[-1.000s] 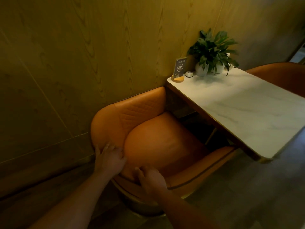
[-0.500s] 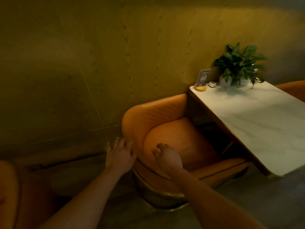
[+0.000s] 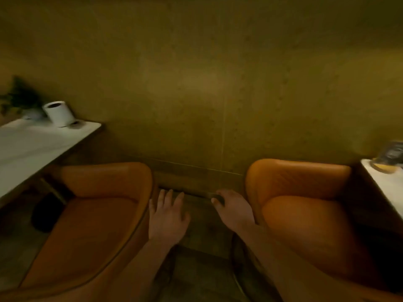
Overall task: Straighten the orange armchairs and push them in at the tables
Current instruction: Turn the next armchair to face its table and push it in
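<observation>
Head view:
- Left hand (image 3: 168, 219) over floor (image 3: 196, 247) between two orange armchairs; fingers (image 3: 169, 198) straight, spread, holding nothing; just beside left armchair (image 3: 91, 225) rim, contact unclear.
- Right hand (image 3: 235, 212): fingers loosely curled, holding nothing, just beside right armchair (image 3: 305, 205).
- Left armchair faces left bench (image 3: 32, 144); right armchair faces right bench (image 3: 388, 184).
- Both near wall (image 3: 196, 105).

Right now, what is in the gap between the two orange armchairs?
In the head view, only the person's left hand and right hand, both open, hang over bare floor between the left armchair and right armchair.
</observation>
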Demonstrator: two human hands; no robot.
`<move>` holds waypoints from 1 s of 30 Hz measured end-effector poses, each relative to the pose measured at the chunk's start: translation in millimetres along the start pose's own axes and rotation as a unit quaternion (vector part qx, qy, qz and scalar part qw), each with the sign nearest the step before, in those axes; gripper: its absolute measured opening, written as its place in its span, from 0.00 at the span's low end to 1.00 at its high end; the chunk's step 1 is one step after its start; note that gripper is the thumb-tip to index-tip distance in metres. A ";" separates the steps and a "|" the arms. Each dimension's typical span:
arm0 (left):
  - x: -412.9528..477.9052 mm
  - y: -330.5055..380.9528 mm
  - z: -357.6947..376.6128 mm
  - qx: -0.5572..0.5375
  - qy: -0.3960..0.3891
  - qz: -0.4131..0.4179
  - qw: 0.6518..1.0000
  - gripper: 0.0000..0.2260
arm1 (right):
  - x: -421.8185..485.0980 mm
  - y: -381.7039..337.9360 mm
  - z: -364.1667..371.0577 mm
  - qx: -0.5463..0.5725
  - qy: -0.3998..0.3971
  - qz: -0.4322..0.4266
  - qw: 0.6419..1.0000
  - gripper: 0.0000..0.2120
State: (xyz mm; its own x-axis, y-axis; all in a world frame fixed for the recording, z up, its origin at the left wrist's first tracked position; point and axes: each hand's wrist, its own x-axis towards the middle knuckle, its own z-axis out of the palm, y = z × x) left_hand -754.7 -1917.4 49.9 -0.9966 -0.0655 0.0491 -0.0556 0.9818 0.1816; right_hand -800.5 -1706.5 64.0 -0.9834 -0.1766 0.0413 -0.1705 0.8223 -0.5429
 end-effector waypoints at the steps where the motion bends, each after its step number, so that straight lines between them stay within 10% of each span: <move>1: -7.1 -14.0 -3.5 -0.001 0.005 -0.021 1.000 0.29 | 1.7 -11.4 4.6 0.005 -0.011 -0.017 1.000 0.21; 20: -65.2 -256.6 42.6 -0.186 -0.153 -0.354 0.904 0.24 | 94.6 -212.9 215.1 -0.123 -0.231 -0.246 0.933 0.21; 30: -58.6 -260.5 115.1 -0.261 -0.140 -0.453 0.841 0.25 | 148.1 -176.8 287.5 -0.269 -0.326 -0.322 0.847 0.21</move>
State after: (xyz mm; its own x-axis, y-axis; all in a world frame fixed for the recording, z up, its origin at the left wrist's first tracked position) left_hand -688.7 -2148.8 -113.3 -0.5389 -0.6280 -0.5614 -0.8385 0.3358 0.4292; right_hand -898.2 -2033.6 -75.1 -0.4630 -0.7991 -0.3836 -0.8341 0.5392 -0.1165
